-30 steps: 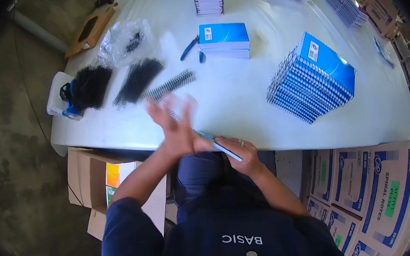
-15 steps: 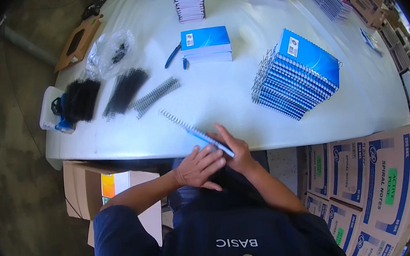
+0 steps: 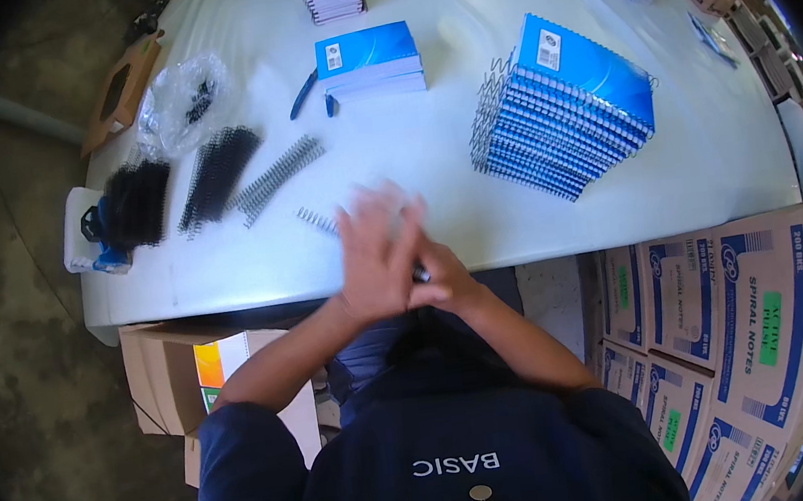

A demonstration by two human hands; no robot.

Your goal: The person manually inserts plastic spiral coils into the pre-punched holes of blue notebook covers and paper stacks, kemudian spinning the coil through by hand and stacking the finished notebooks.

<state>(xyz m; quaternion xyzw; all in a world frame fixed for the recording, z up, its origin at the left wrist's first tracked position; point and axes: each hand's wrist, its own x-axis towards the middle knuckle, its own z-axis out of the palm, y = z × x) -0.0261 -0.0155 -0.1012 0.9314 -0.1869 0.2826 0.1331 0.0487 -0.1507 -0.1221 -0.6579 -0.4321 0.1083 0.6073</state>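
A metal spiral coil (image 3: 317, 220) sticks out past my left hand at the table's near edge. The notebook it runs into is almost wholly hidden behind my hands. My left hand (image 3: 375, 258), blurred by motion, lies flat over it with the fingers stretched out. Beneath and to the right, my right hand (image 3: 449, 280) is closed around the notebook, whose small dark end shows by the thumb. Several loose coils (image 3: 281, 177) lie on the table just beyond, to the left.
Blue spiral notebooks (image 3: 569, 120) are piled at right. Blue-covered books (image 3: 370, 63) stand in the middle beside blue-handled pliers (image 3: 307, 94). Dark coil bundles (image 3: 219, 175) and a clear plastic bag (image 3: 181, 107) occupy the left. Cartons (image 3: 770, 310) rise at right; an open box (image 3: 155, 374) sits below left.
My left hand has swept up and forward along the notebook and now covers it and most of the coil. The whole view has shifted slightly, with the table things higher in it.
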